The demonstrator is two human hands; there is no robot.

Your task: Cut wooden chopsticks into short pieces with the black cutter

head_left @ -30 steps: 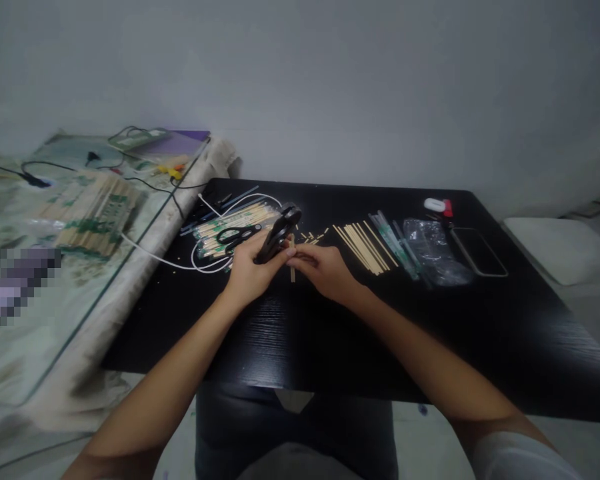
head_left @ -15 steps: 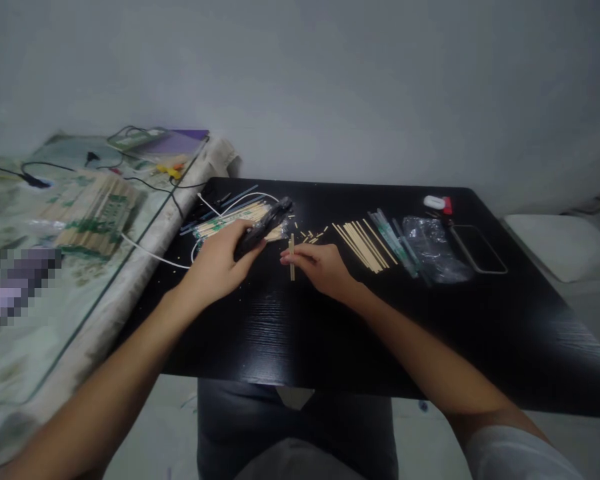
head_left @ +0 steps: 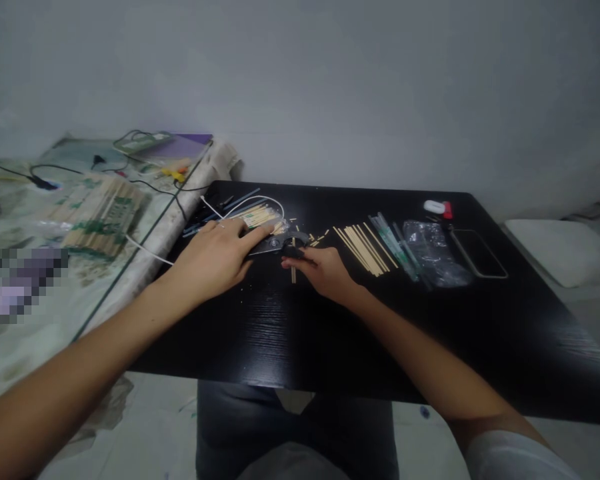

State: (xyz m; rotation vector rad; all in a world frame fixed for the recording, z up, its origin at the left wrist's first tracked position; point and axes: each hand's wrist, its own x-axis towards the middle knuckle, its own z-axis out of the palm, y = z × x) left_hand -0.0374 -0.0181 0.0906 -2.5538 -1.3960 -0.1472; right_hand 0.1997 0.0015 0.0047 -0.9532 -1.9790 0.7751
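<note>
Head view: my left grip (head_left: 215, 252) clasps a dark cutter (head_left: 273, 243) at sticks (head_left: 294, 275) pinched in my right grip (head_left: 324, 268), so near that slipping could nick me.

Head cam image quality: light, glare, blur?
Head view: dim overall; glare on the table at front and right; head view: glints on the plastic bag; head view: cutter and held sticks soft, fine detail lost; head view: mosaic patch at left hides what's there.

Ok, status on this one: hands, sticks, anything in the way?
Left hand gripping the cutter. Right hand pinching short sticks at the cutter's head. Stick bits scattered just beyond; no blockage seen.
</note>
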